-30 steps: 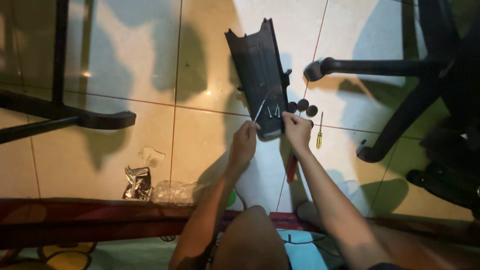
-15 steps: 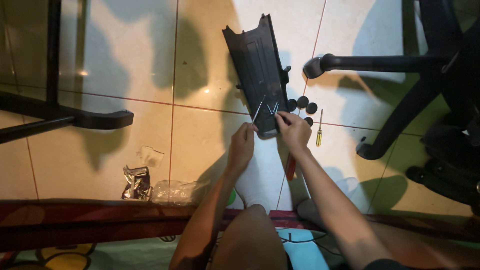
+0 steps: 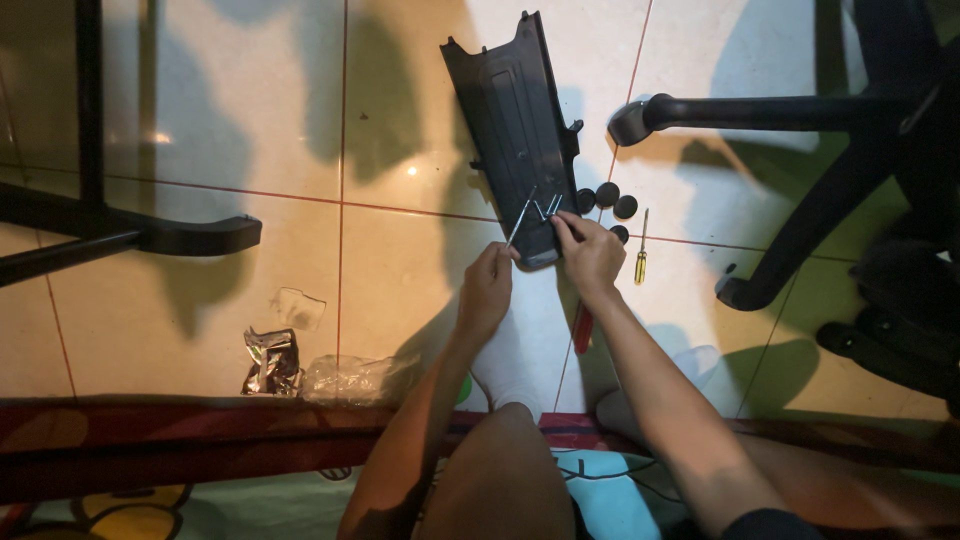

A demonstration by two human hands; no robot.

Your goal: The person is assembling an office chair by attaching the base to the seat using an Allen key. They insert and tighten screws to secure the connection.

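Both hands [image 3: 540, 275] pinch, seemingly, thin metal tools [image 3: 535, 212] on black panel's [image 3: 515, 130] near end.

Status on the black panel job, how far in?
Early to midway, I'd say. Done: black panel laid flat on the tiles. In hand: left hand works a thin metal tool at its near end; right hand steadies it. Left: round black caps and yellow screwdriver lie unused.

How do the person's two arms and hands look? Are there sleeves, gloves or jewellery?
Both forearms are bare, with no sleeves showing. The left hand and the right hand wear no gloves. No watch, ring or bracelet can be seen, though the light is dim.
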